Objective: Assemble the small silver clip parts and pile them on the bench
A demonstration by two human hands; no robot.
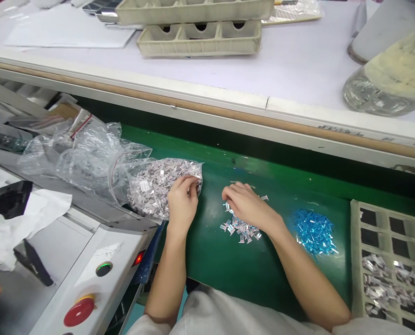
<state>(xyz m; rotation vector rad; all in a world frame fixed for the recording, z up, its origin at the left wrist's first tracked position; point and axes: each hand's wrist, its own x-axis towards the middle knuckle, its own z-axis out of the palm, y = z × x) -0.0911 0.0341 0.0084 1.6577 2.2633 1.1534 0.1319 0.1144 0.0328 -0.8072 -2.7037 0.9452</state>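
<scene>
My left hand (pixel 182 200) rests at the right end of a clear plastic bag (pixel 151 186) packed with small silvery metal parts. Its fingers are curled together at the bag's edge, and what they pinch is hidden. Over a loose pile of small silvery parts (pixel 242 230) on the green mat (pixel 210 260) is my right hand (pixel 244 200). Its fingers bend down and close together, with the tips mostly hidden behind the hand. Right of it lies a heap of shiny blue strips (pixel 315 231).
A compartment tray (pixel 355 260) holding silvery parts stands at the right. On the left is a machine panel with a red button (pixel 79 311) and crumpled plastic bags (pixel 88 153). Above runs a white shelf (pixel 298 70) with beige trays (pixel 200 46) and a glass jar (pixel 385 88).
</scene>
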